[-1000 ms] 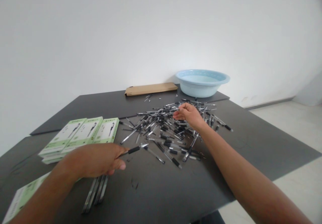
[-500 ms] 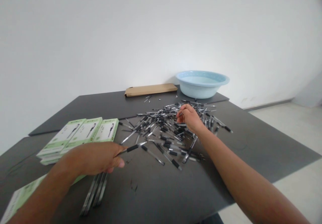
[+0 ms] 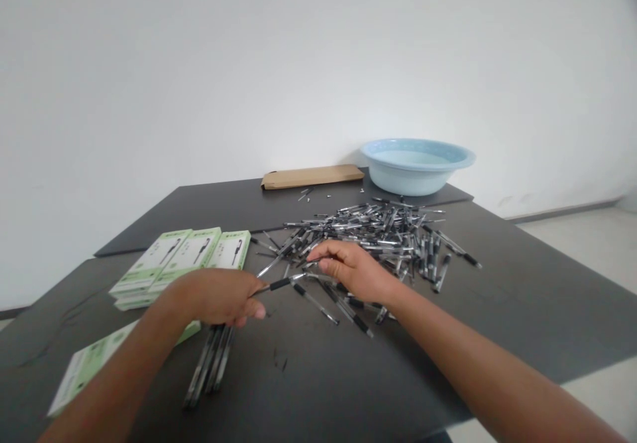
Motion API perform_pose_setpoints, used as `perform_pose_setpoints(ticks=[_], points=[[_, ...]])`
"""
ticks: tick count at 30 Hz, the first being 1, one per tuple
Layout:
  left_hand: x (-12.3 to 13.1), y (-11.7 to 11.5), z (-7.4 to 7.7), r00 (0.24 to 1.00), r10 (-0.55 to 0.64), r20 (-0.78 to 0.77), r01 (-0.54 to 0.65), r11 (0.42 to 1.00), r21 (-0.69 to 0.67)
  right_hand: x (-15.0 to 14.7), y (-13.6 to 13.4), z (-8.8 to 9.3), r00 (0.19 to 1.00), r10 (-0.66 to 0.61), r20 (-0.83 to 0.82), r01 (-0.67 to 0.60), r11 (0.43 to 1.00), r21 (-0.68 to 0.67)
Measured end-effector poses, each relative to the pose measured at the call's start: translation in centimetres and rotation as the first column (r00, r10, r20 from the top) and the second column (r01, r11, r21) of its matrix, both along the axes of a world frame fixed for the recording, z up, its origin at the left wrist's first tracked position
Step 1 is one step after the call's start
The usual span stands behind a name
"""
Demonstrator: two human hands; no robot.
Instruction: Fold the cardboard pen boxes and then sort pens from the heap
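My left hand point(image 3: 219, 296) is closed on a pen point(image 3: 279, 284) with a black grip, its tip pointing right toward the other hand. My right hand point(image 3: 354, 272) is pinched just beyond that tip, over the near edge of a loose pile of pens point(image 3: 383, 221). Between its thumb and forefinger is something small and dark that I cannot make out. Below my left hand several pens point(image 3: 209, 367) lie side by side on the dark table point(image 3: 318, 377).
Green and white pen boxes point(image 3: 174, 257) are stacked at the left, with another box point(image 3: 92, 367) nearer, partly behind my left forearm. A flat cardboard piece point(image 3: 312, 176) and a light blue basin point(image 3: 415, 176) stand at the back against the white wall.
My right hand has come from the middle of the pile leftward and nearer, close to the pen tip. My left hand keeps its pen. The view has turned slightly left.
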State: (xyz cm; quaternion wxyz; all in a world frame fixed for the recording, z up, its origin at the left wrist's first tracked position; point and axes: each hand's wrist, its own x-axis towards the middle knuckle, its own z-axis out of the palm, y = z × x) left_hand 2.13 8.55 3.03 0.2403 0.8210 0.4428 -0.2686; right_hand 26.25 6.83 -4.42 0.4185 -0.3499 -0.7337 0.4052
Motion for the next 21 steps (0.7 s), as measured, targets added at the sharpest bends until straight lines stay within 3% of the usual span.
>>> perform_pose_setpoints(ticks=[5, 11, 21], points=[[0.1, 0.1, -0.1, 1.000, 0.005, 0.005, -0.005, 1.000, -0.023, -0.5, -0.1, -1.1, 0.993, 0.094, -0.074, -0.100, 0.991, -0.084], [0.2, 0.0, -0.1, 1.000, -0.015, 0.004, 0.015, 1.000, -0.025, -0.4, 0.0, -1.4, 0.994, 0.106, -0.013, -0.106, 0.991, -0.076], [0.7, -0.5, 0.1, 1.000, -0.017, -0.017, 0.017, 1.000, -0.004, -1.4, -0.6, -1.6, 0.987, 0.142, -0.077, -0.150, 0.981, -0.120]])
